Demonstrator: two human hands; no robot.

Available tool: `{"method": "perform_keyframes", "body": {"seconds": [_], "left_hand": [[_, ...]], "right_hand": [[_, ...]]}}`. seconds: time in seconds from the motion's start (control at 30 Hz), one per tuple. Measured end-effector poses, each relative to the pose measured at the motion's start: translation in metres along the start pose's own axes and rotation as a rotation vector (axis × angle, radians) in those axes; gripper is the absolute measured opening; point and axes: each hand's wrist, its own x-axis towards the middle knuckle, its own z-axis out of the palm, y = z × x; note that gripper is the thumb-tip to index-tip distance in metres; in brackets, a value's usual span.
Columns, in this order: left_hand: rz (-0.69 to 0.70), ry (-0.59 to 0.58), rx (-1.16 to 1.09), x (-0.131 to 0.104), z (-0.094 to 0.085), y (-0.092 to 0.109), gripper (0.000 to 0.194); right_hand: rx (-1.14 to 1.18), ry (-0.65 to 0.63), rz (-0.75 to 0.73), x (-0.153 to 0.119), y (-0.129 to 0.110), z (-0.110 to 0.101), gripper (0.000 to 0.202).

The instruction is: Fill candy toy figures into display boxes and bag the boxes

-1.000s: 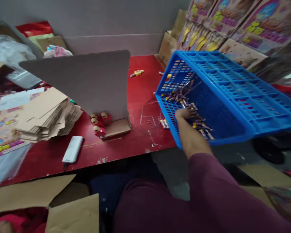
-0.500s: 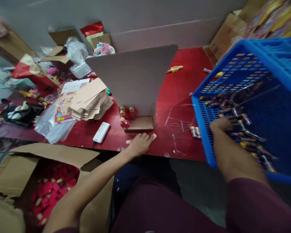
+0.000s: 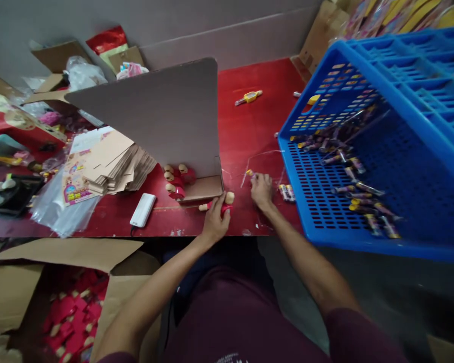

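At the front of the red table, my left hand (image 3: 215, 222) is closed on a small red toy figure with a beige round head (image 3: 230, 197). Another beige end pokes out to the left of the fingers. My right hand (image 3: 262, 190) pinches a small tube with a yellow end (image 3: 250, 173), to the right of the open cardboard box (image 3: 208, 186). Inside that box, several red figures with beige heads (image 3: 175, 190) stand at the left end, under a tall raised lid. Two small tubes (image 3: 286, 192) lie side by side, right of my right hand.
A blue plastic basket (image 3: 314, 222) lies tipped on its side at the right, with several wrapped tubes inside. Left of the box are stacked cardboard pieces (image 3: 117, 161) and a white power bank (image 3: 143, 209). A large carton (image 3: 79, 252) of red pieces stands below the table's edge.
My right hand has come out of the blue basket, moving left over the table with a small tube in it. My left hand stays near the box, its fingers around the red figure.
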Motion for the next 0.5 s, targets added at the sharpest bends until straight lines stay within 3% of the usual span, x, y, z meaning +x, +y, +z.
{"method": "perform_keyframes", "body": {"seconds": [0.1, 0.2, 0.3, 0.37, 0.43, 0.5], "left_hand": [[-0.315, 0.132, -0.429, -0.006, -0.003, 0.012, 0.045], [-0.566, 0.184, -0.762, -0.019, -0.005, 0.022, 0.033], [-0.691, 0.239, -0.898, -0.039, -0.006, 0.028, 0.034], [-0.748, 0.260, -0.936, -0.051, -0.007, 0.030, 0.042], [-0.798, 0.287, -1.010, -0.059, -0.012, 0.030, 0.050], [-0.838, 0.370, -1.093, -0.062, -0.020, 0.029, 0.054]], "right_hand": [[-0.021, -0.103, -0.140, -0.020, -0.010, 0.024, 0.031], [-0.052, -0.128, -0.192, -0.025, -0.013, 0.027, 0.037], [0.035, -0.015, -0.214, -0.030, -0.011, 0.015, 0.041], [0.218, 0.034, -0.203, -0.041, -0.008, 0.001, 0.042], [0.445, -0.047, -0.178, -0.060, -0.002, -0.013, 0.045], [0.627, -0.222, -0.169, -0.086, 0.003, -0.025, 0.047]]}}
